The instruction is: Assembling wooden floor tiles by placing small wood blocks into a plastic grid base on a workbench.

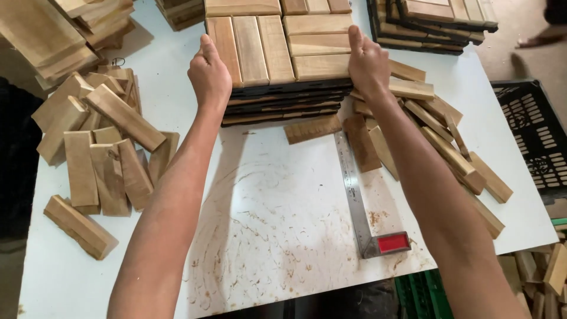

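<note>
Wooden tile stack (277, 59) lies flat, slats pointing away, left hand (208, 74) and right hand (367, 62) gripping its sides

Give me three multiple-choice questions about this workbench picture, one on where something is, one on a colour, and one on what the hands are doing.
1. Where does the metal square lie?
A. On the white table, between the forearms
B. On top of the tile stack
C. In the black crate

2. What colour is the square's handle block?
A. Blue
B. Red
C. Yellow

3. What are the left hand and right hand doing?
A. Both resting flat on the table
B. One lifting a loose block
C. Each gripping a side of the top wooden tile on the stack

Answers: 1 A, it lies flat on the bare tabletop; 2 B, the block at its corner is red; 3 C, one hand clasps each side edge.
</note>
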